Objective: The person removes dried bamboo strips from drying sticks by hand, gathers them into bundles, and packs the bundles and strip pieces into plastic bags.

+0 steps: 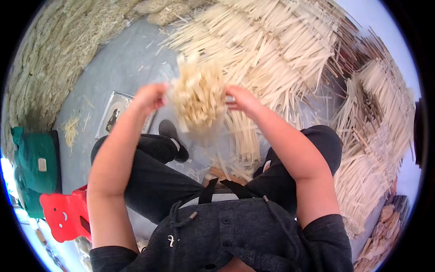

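A thick bundle of pale, flat wood-like strips [198,97] is between my hands, its cut ends facing up toward me and its edges smeared by motion. My left hand [152,97] is at the bundle's left side with fingers curled. On the opposite side, my right hand [240,99] has its fingers bent against the bundle's edge. The fingertips are partly blurred, and the bundle's underside is hidden. Loose strips [242,140] lie on the floor just beyond my right knee.
Large heaps of similar strips [272,50] spread across the back and right. Shaggy fibre-like material [59,54] is piled at the left. A metal tray [107,119] lies on the grey floor [90,95] by my foot. A red chair [65,215] and green bag [38,158] stand left.
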`<control>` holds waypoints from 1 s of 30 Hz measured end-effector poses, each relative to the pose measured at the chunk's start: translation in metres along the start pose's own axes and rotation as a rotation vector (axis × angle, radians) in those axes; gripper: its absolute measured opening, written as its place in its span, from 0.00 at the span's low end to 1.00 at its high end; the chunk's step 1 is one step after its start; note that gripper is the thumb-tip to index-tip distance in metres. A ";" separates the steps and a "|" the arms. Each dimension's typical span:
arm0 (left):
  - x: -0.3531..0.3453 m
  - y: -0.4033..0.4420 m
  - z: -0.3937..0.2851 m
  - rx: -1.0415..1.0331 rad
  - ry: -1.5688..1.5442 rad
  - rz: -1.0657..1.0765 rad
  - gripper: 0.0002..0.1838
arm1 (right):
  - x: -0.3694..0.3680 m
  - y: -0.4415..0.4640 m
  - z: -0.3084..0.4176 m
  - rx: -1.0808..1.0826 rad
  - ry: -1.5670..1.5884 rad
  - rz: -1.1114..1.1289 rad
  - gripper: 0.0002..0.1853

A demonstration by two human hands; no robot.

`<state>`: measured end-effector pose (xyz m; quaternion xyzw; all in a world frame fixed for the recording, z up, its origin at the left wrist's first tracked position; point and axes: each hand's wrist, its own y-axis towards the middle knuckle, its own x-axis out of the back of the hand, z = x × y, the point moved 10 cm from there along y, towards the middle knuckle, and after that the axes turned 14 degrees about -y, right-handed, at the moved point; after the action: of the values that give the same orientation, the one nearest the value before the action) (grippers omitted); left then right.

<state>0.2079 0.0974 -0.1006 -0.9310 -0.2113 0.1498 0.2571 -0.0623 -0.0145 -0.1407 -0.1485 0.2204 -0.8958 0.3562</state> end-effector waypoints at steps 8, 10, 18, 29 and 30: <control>-0.025 0.006 0.067 0.187 0.288 -0.009 0.10 | 0.005 0.006 -0.036 -0.098 -0.192 -0.072 0.20; -0.027 0.004 0.062 0.179 0.359 -0.029 0.10 | 0.007 0.008 -0.037 -0.110 -0.096 -0.040 0.19; -0.016 0.012 0.062 0.080 0.490 -0.076 0.10 | -0.006 0.028 -0.060 -0.139 -0.356 -0.082 0.08; -0.009 -0.051 -0.077 -0.411 0.058 -0.142 0.08 | 0.018 -0.020 0.088 0.312 -0.065 -0.328 0.07; -0.008 -0.053 -0.084 -0.459 0.043 -0.170 0.09 | 0.019 -0.023 0.085 0.309 0.002 -0.316 0.07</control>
<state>0.2164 0.1005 -0.0013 -0.9469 -0.3119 0.0560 0.0546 -0.0528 -0.0375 -0.0542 -0.1239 0.0546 -0.9638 0.2296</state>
